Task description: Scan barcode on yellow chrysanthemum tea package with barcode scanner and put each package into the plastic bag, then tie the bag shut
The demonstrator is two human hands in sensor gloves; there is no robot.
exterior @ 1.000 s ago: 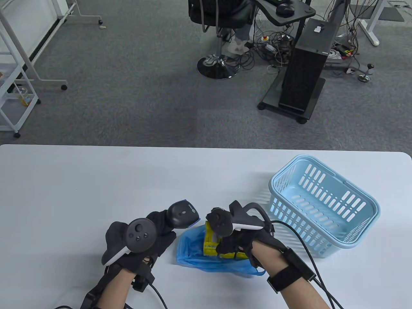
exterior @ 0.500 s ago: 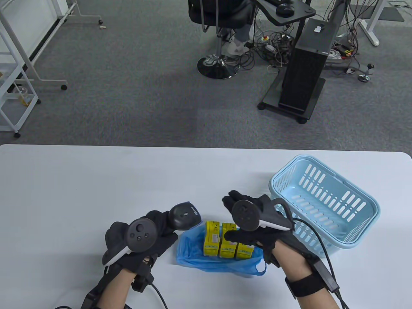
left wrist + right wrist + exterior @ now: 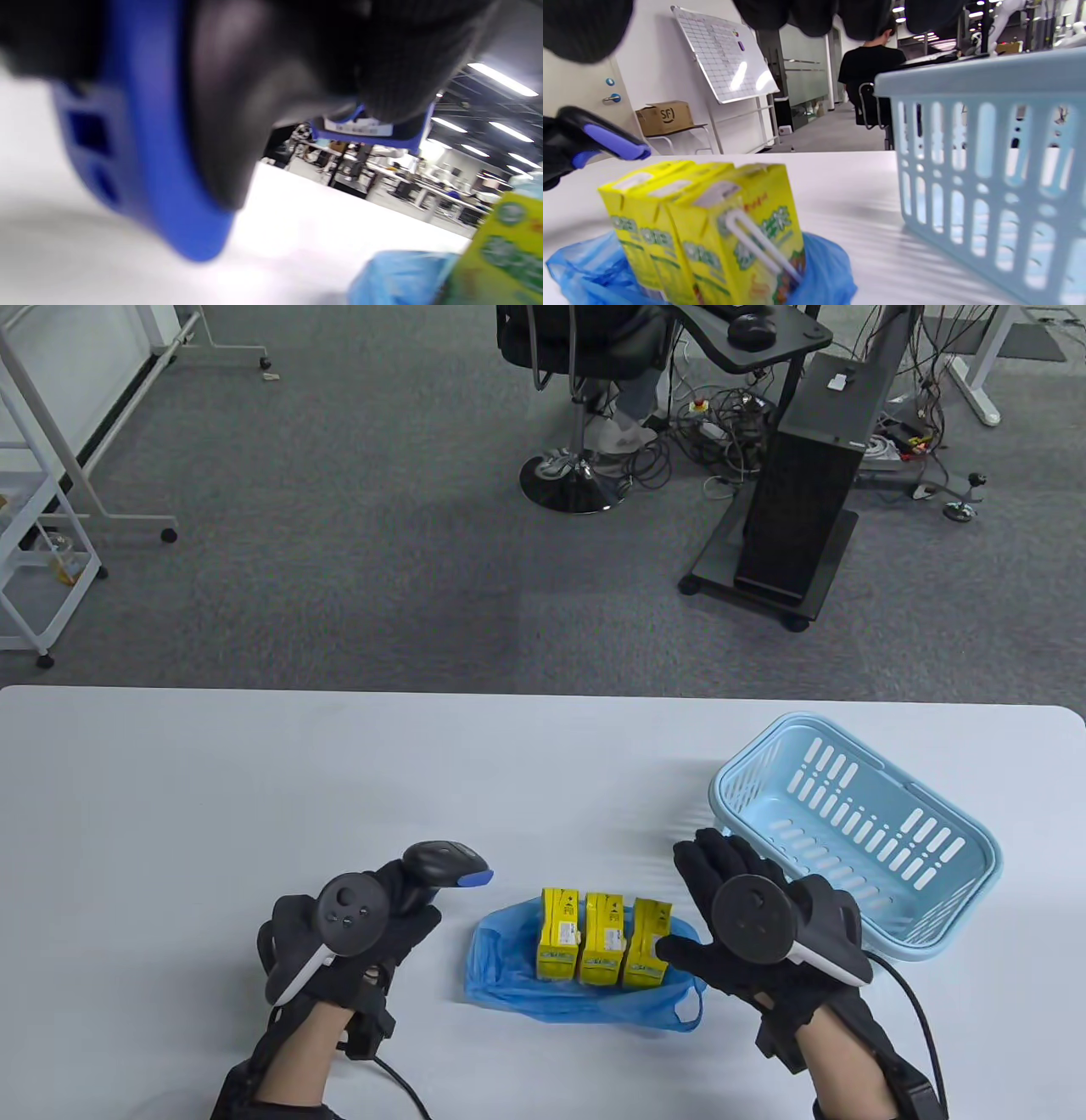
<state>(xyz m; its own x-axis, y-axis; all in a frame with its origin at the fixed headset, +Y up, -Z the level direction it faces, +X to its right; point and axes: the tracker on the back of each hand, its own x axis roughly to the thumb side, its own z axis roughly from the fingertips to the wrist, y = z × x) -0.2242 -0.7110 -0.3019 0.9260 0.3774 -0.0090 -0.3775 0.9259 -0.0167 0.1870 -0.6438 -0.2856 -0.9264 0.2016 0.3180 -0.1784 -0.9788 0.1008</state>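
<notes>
**Three tea cartons upright in the blue bag**

Three yellow chrysanthemum tea packages standing side by side, touching, inside the open blue plastic bag on the white worktop. Straw visible on the nearest carton in the right wrist view. Just right of the bag, right hand with fingers straight and spread, holding nothing, thumb tip near the rightmost carton. Left of the bag, left hand with fingers curled round the handle of the barcode scanner, blue nose pointing right. Light-blue basket further right, behind the right hand. Beyond the worktop, grey carpet, an office chair.
</notes>
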